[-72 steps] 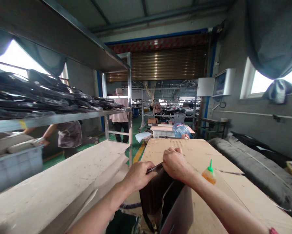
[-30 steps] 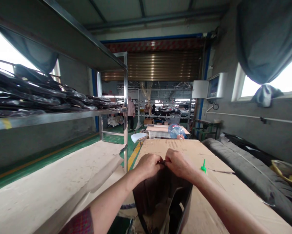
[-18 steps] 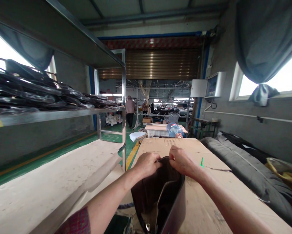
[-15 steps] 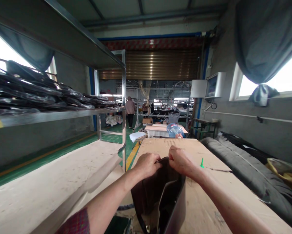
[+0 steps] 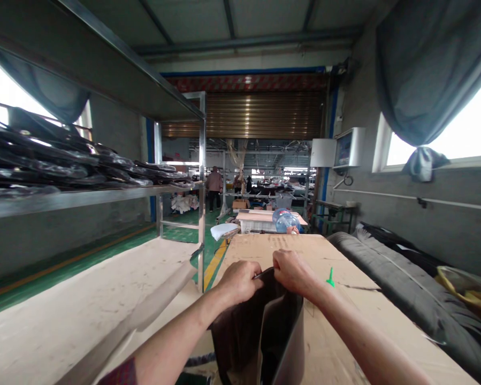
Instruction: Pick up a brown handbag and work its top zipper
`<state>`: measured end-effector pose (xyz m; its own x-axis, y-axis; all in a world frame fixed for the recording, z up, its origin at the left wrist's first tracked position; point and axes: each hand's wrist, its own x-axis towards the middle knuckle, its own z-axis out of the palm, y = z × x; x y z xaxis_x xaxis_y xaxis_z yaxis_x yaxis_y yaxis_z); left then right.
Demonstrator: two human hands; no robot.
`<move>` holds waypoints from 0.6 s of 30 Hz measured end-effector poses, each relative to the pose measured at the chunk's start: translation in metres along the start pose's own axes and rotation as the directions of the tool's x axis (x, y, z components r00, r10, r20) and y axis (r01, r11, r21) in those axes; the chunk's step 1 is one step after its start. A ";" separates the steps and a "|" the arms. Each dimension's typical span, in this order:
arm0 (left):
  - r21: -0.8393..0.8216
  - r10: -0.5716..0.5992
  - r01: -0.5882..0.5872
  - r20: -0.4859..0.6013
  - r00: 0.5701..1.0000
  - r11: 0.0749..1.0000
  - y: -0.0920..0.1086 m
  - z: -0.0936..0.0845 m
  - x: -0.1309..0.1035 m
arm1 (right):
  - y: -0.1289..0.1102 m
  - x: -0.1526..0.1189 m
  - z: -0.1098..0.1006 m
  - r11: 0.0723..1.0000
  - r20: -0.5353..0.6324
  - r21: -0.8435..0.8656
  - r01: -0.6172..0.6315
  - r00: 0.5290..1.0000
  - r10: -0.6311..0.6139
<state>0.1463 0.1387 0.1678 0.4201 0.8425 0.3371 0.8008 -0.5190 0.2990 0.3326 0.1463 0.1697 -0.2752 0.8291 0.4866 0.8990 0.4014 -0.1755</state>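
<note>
Dark brown leather bag (image 5: 260,331) top edge pinched by left hand (image 5: 239,280) and right hand (image 5: 291,271), both closed on it. Edge-pressing step, likely; next needs firm squeezing along the rim. Green-capped bottle (image 5: 330,277) at 3 o'clock.

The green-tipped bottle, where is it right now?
In the head view, the green-tipped bottle stands on the cardboard-covered table, just beyond the right hand, which hides all but its tip.

Both forearms are bare from elbow to wrist, and the left hand (image 5: 238,282) and right hand (image 5: 292,271) wear no gloves, rings or watch. A red-and-dark plaid sleeve edge (image 5: 122,371) shows on the left upper arm, near the bottom edge.
</note>
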 end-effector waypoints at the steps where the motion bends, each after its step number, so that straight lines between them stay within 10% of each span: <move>1: 0.001 -0.001 0.001 0.006 1.000 1.000 -0.001 0.001 0.001 | 0.001 0.001 0.002 1.000 -0.007 0.027 0.001 1.000 0.000; 13: 0.027 -0.095 0.094 0.048 0.994 0.995 0.000 0.004 0.018 | 0.013 0.011 0.041 0.941 -0.104 0.339 -0.003 0.994 0.041; 18: 0.083 -0.229 0.236 -0.086 0.970 0.968 0.001 0.001 0.016 | 0.035 -0.008 0.043 0.724 -0.194 0.689 0.003 0.964 0.181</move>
<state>0.1540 0.1521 0.1731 0.1877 0.9232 0.3353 0.9098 -0.2921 0.2949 0.3511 0.1704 0.1232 -0.0370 0.7966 0.6034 0.4155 0.5614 -0.7157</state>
